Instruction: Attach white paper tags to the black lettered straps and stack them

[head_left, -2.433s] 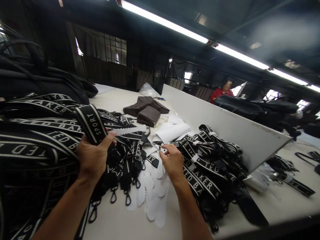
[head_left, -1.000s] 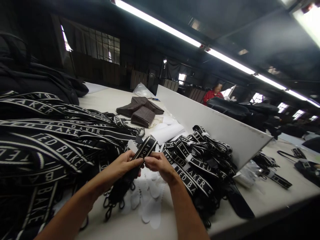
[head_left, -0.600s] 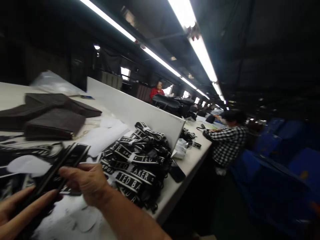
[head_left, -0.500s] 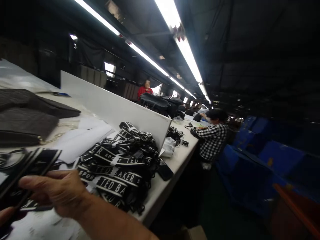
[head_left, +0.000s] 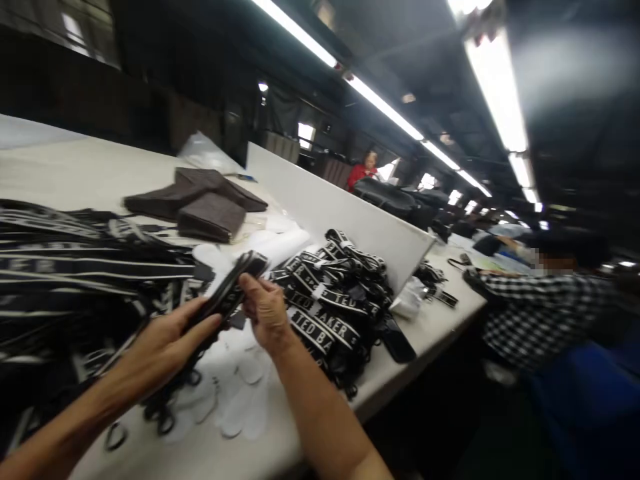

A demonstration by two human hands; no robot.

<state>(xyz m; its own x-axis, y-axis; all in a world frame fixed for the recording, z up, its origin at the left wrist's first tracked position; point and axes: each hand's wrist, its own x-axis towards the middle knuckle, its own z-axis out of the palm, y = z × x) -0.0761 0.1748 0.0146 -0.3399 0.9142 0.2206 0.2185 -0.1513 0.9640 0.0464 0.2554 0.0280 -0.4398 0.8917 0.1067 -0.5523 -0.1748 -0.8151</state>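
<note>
Between my two hands is a folded black strap [head_left: 231, 291] with pale stripes and lettering. My left hand [head_left: 183, 333] wraps its lower part, thumb on top. At the upper end, my right hand [head_left: 264, 308] pinches the strap with its fingers closed. Just right of it rises a pile of bundled straps [head_left: 327, 320], lettered TED BAKER and banded with white strips. Many loose striped straps [head_left: 90, 273] spread over the table at the left, some with black clips or rings hanging near my left forearm. White paper pieces [head_left: 245, 393] lie beneath my hands.
Dark brown fabric pieces [head_left: 213, 210] lie farther back on the table [head_left: 90, 160]. A white divider board [head_left: 330, 190] stands behind the pile. A phone [head_left: 399, 339] and a clear plastic bag [head_left: 410, 298] sit near the right edge. A person in a checked shirt [head_left: 540, 313] works at the right.
The view has swung left, so the pile and the co-worker appear farther right. My left hand has come fully into view, and both hands now hold the folded strap nearer the middle.
</note>
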